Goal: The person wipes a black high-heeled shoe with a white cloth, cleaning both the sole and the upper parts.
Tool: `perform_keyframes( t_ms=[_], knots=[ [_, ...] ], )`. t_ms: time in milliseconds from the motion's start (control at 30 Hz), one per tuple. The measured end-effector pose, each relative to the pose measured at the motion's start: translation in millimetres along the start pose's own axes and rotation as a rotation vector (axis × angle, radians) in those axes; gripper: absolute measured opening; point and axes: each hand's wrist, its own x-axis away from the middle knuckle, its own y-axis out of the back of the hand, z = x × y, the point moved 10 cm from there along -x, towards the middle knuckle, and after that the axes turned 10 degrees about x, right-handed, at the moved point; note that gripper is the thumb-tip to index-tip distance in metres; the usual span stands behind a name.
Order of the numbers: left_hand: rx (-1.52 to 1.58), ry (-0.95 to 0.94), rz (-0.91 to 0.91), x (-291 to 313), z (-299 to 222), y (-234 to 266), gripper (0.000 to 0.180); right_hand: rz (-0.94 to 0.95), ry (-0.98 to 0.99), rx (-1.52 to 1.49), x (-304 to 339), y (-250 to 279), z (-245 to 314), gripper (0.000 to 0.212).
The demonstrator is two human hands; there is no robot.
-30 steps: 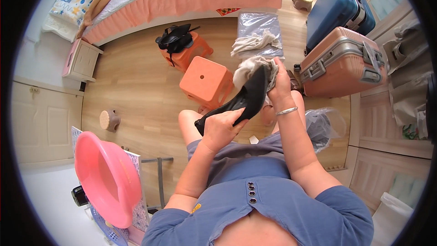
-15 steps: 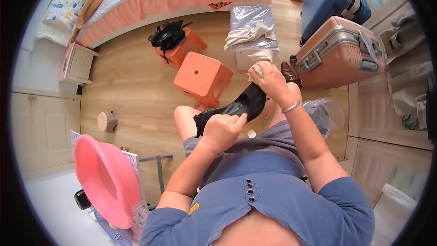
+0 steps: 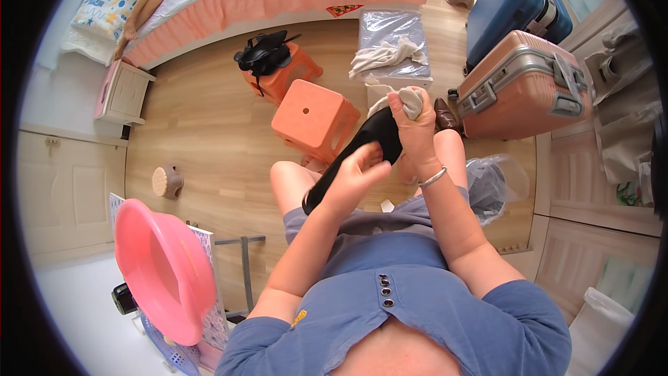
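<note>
A black shoe (image 3: 372, 132) is tilted above my lap, its dark end near my left wrist and the other end up by my right hand (image 3: 416, 132). That hand is closed around a bunched cream cloth (image 3: 411, 102), pressed against the shoe's upper end; whether it also grips the shoe is hard to see. My left hand (image 3: 351, 179) lies over the shoe's near side with fingers loosely apart, slightly smeared by motion. Beyond my right hand, another cream cloth (image 3: 390, 57) rests on a plastic-wrapped white box (image 3: 392, 26). One brown leather shoe (image 3: 447, 115) is on the floor beside it.
Two orange stools (image 3: 314, 117) stand ahead, the farther bearing a black bag (image 3: 267, 52). Pink (image 3: 522, 90) and blue (image 3: 511, 17) suitcases stand at right. A clear-lined bin (image 3: 490, 188) is by my right knee, a pink basin (image 3: 165, 271) at left. A person's legs (image 3: 147, 10) rest on the bed.
The shoe has been turned, so its opening no longer shows and a smooth black side does. My left hand's fingers have loosened. More of the cream cloth hangs out of my right hand.
</note>
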Motion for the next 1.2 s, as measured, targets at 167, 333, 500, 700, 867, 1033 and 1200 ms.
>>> perform_keyframes(
  t_ms=[167, 333, 500, 700, 867, 1033, 1200],
  knots=[
    [1.005, 0.062, 0.067, -23, -18, -16, 0.039, 0.113, -0.072, -0.133, 7, -15, 2, 0.024],
    [1.099, 0.015, 0.405, -25, -25, -7, 0.058, 0.149, 0.622, 0.629, 21, -21, 92, 0.029],
    [0.675, 0.048, 0.129, -11, -25, -17, 0.074, 0.393, 0.791, 0.804, 46, -48, 92, 0.029],
    [0.114, -0.094, 0.164, 1, -26, -23, 0.059, 0.399, 0.050, 0.715, 6, -44, 9, 0.036],
    [-0.280, -0.132, -0.026, 2, -7, -5, 0.036, 0.437, -0.171, 0.239, 11, -39, -26, 0.045],
    [-0.158, -0.222, -0.035, 7, -21, 2, 0.020, 0.584, -0.227, -0.018, 52, -38, 12, 0.044],
    [-0.436, -0.335, 0.075, 15, -28, -14, 0.023, 0.504, -0.062, -0.361, 35, -33, 72, 0.042]
  ],
)
